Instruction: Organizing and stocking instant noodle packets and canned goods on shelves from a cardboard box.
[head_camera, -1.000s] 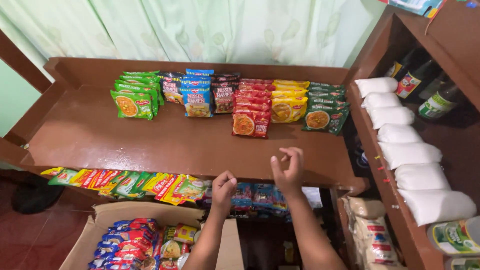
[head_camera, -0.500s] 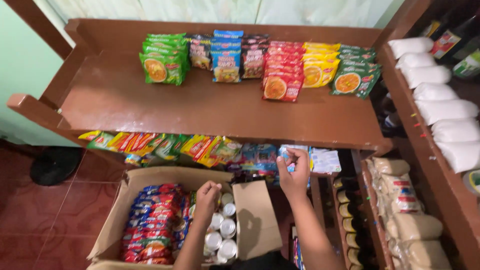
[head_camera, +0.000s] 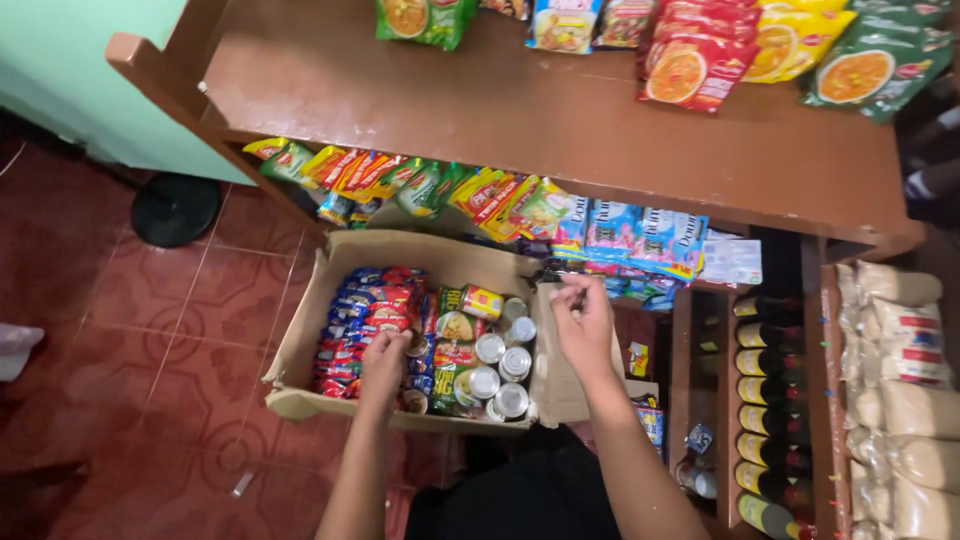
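Since half a second ago, both hands have dropped toward the cardboard box (head_camera: 300, 350) on the red tiled floor, and the view has tipped lower with them, cutting the top shelf's packets at the frame edge. Left hand (head_camera: 384, 362) now sits inside the box, fingers curled down among the red and blue packets (head_camera: 360, 310); whether they actually grip one cannot be told. Right hand (head_camera: 583, 322) rests at the box's right flap (head_camera: 552, 385), fingers bent narrowly against the cardboard edge.

Room is tight: the brown wooden shelf (head_camera: 560, 130) overhangs the box's far rim, hanging sachet strips (head_camera: 470, 195) brush close above it, and a bottle rack (head_camera: 770, 400) stands just to the right. Open floor lies only to the left.

Inside, glossy crinkled packets fill the left half; round cans with shiny metal lids (head_camera: 500, 365) stand packed upright on the right. Cardboard walls look soft and dented.
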